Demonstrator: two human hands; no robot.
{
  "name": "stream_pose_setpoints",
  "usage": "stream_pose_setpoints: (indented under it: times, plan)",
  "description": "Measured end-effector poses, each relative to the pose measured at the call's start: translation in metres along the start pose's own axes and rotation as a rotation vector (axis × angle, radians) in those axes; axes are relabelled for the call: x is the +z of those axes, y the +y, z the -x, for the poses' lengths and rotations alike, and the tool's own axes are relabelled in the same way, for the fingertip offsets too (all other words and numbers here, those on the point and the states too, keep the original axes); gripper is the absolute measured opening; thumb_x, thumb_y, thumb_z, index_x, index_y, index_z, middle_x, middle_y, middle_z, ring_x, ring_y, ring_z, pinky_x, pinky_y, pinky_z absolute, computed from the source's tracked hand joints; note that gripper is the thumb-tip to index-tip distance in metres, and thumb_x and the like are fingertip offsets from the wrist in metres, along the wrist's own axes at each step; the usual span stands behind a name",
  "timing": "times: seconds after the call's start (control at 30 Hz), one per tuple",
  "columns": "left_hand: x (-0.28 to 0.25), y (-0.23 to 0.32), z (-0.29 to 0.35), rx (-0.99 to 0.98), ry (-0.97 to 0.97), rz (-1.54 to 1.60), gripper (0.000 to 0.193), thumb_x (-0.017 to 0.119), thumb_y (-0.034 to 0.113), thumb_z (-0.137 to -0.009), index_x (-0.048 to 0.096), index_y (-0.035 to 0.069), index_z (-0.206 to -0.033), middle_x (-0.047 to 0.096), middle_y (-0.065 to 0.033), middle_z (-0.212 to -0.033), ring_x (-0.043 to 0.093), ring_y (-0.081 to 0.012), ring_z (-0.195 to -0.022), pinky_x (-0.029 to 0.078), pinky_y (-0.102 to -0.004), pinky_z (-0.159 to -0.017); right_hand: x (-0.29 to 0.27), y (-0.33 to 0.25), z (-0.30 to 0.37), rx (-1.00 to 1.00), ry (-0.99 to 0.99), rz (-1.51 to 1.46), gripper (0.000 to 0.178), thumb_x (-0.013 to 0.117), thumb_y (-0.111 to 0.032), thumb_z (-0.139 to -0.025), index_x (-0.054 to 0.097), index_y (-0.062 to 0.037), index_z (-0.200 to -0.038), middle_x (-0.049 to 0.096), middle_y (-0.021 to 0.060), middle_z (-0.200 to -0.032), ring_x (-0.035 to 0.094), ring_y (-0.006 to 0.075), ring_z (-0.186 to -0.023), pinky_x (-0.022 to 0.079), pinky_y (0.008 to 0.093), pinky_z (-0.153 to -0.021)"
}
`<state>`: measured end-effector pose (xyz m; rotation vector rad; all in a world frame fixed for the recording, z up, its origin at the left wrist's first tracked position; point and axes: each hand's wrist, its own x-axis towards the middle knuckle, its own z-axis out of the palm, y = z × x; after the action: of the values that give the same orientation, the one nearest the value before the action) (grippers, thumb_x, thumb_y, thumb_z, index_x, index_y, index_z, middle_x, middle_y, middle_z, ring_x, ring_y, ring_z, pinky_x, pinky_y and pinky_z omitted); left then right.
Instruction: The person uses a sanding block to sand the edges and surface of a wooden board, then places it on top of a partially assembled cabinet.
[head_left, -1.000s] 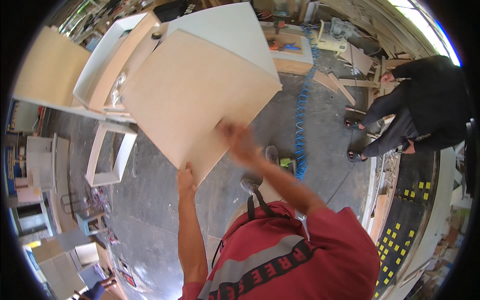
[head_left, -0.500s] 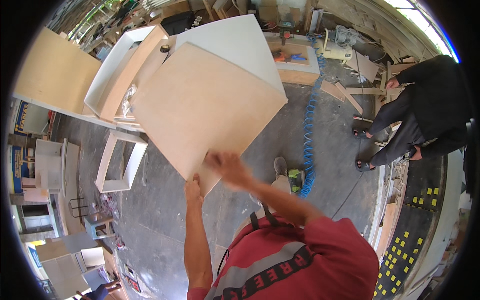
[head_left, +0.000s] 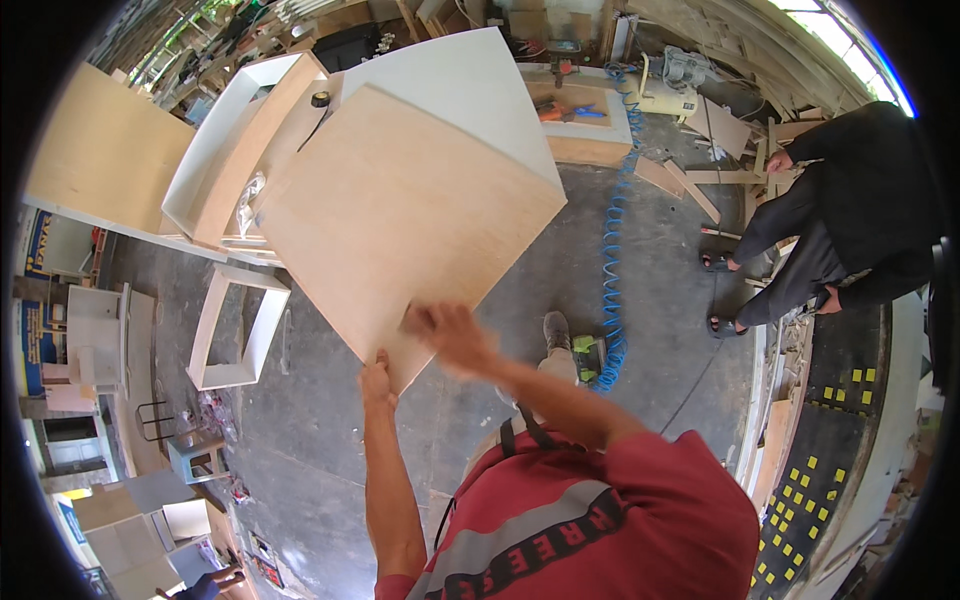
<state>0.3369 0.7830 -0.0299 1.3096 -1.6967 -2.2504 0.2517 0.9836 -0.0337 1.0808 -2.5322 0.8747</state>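
Note:
A large pale wooden panel (head_left: 415, 205) lies tilted in front of me, its near corner pointing toward my body. My left hand (head_left: 378, 382) grips that corner, thumb on the upper face and the other fingers hidden underneath. My right hand (head_left: 452, 338) is on the panel's face just beside it, closed and smeared by motion. A small brownish piece seems to be under its fingertips, too blurred to name. Beneath the panel's far side shows a white board (head_left: 455, 85).
Left of the panel are an open box frame (head_left: 245, 150) and, on the floor, a smaller white frame (head_left: 240, 328). A blue coiled hose (head_left: 612, 250) runs to a green tool (head_left: 588, 352) near my foot. A person in dark clothes (head_left: 850, 200) stands at right, near a compressor (head_left: 668, 92).
My right hand has shifted slightly over the panel, still blurred. My left hand keeps its hold at the corner. The whole view has moved a little.

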Motion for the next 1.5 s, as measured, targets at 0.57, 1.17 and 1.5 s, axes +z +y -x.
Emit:
stream_pose_setpoints:
  times: [0.57, 1.17, 1.5]
  plan:
    - [0.003, -0.004, -0.005, 0.086, 0.122, -0.038, 0.04, 0.057, 0.017, -0.104, 0.053, -0.007, -0.136, 0.064, -0.015, -0.127, 0.063, -0.024, -0.112, 0.052, -0.0378, -0.096, -0.021, 0.09, -0.032, 0.241, -0.054, 0.119, 0.035, 0.048, -0.03, -0.103, 0.054, -0.0159, -0.135, 0.058, 0.0119, -0.124, 0.054, 0.0338, -0.113, 0.042, 0.0539, -0.093]
    - [-0.021, -0.018, -0.044, 0.145, 0.131, 0.024, 0.04, 0.056, 0.019, -0.104, 0.054, -0.005, -0.136, 0.065, -0.0129, -0.126, 0.064, -0.0239, -0.11, 0.053, -0.0375, -0.093, -0.156, 0.291, -0.036, 0.693, 0.248, 0.547, 0.042, 0.054, -0.026, -0.096, 0.054, -0.0185, -0.137, 0.056, 0.0144, -0.121, 0.052, 0.0344, -0.112, 0.046, 0.0645, -0.081]
    - [0.064, 0.013, -0.047, 0.213, 0.293, -0.175, 0.053, 0.057, 0.027, -0.104, 0.043, -0.005, -0.145, 0.063, -0.0175, -0.127, 0.062, -0.0309, -0.115, 0.05, -0.0431, -0.097, -0.233, 0.362, 0.239, 1.207, -0.05, 0.664, 0.046, 0.044, -0.036, -0.104, 0.047, -0.0283, -0.15, 0.055, 0.008, -0.144, 0.059, 0.0411, -0.107, 0.042, 0.0519, -0.097]
